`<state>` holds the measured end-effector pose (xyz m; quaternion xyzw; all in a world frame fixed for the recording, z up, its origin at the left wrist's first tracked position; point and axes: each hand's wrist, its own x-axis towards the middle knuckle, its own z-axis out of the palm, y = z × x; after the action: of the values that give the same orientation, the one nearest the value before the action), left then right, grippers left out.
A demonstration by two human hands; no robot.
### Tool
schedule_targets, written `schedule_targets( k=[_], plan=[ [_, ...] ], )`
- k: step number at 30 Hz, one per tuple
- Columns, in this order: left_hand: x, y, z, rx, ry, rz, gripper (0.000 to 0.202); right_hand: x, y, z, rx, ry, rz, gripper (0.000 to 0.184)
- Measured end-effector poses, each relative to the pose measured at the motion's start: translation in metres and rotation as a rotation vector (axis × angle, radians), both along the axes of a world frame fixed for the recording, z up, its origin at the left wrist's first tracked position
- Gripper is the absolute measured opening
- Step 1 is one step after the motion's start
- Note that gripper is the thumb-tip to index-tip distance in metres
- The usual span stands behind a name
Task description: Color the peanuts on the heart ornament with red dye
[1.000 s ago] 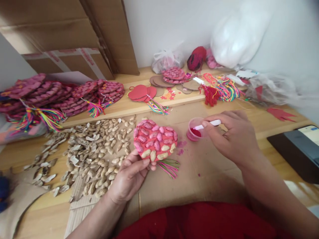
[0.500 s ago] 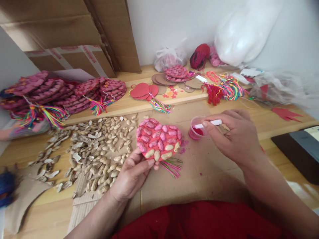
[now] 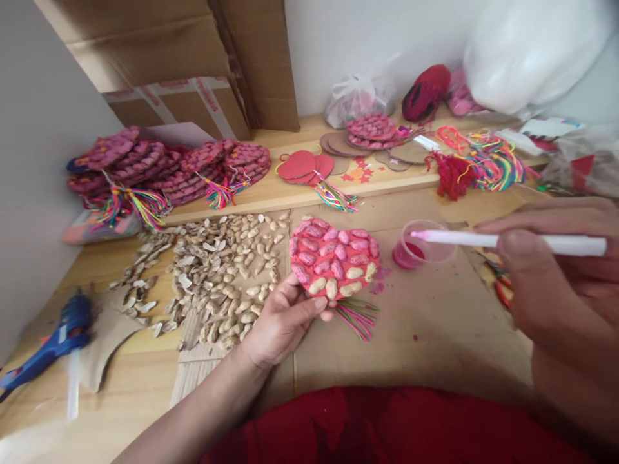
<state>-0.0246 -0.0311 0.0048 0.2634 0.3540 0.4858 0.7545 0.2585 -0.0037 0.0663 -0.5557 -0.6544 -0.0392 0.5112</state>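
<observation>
A wooden table (image 3: 140,393) fills most of the space before me, with brown cardboard panels (image 3: 155,38) standing at its back left and a flat cardboard sheet (image 3: 367,361) under the work. A puffy white bag (image 3: 532,51) sits at the back right; across from it, on the left, are stacks of pink peanut-covered pieces (image 3: 130,167). Loose peanuts and shells (image 3: 193,296) spread left of the person, and a blue glue gun (image 3: 62,335) lies further left. The right hand (image 3: 570,277) pinches a white stick between thumb and fingers; the left hand (image 3: 293,316) grips a red heart (image 3: 333,254) by its lower edge, thumb in front, holding it over the cardboard. Most of its peanuts are pink, those near the bottom plain. Right of it stands a clear cup (image 3: 438,252) of magenta liquid. The white stick (image 3: 471,239) points its pink tip across the cup; I can't tell whether they touch. A green-and-pink tassel (image 3: 356,316) trails below the heart.
</observation>
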Motion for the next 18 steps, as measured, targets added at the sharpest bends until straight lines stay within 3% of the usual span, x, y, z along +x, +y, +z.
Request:
schedule_targets(
  k=[2,5,7,13,18],
  plan=[
    [0.001,0.000,0.000,0.004,0.003,0.015,0.030,-0.011,-0.009,0.006,-0.041,0.009,0.152,0.009],
    [0.002,0.000,-0.002,0.040,-0.001,0.037,0.030,-0.025,-0.014,0.009,-0.092,-0.142,0.416,0.020],
    [0.003,0.000,-0.004,0.067,-0.004,0.041,0.030,-0.030,-0.013,0.008,-0.081,-0.208,0.519,0.023],
    [0.003,0.000,-0.009,0.130,-0.003,0.033,0.029,-0.035,-0.008,0.002,-0.063,-0.293,0.572,0.022],
    [0.002,0.000,-0.009,0.142,-0.007,0.043,0.029,-0.033,-0.009,-0.002,-0.079,-0.253,0.524,0.017]
  ],
)
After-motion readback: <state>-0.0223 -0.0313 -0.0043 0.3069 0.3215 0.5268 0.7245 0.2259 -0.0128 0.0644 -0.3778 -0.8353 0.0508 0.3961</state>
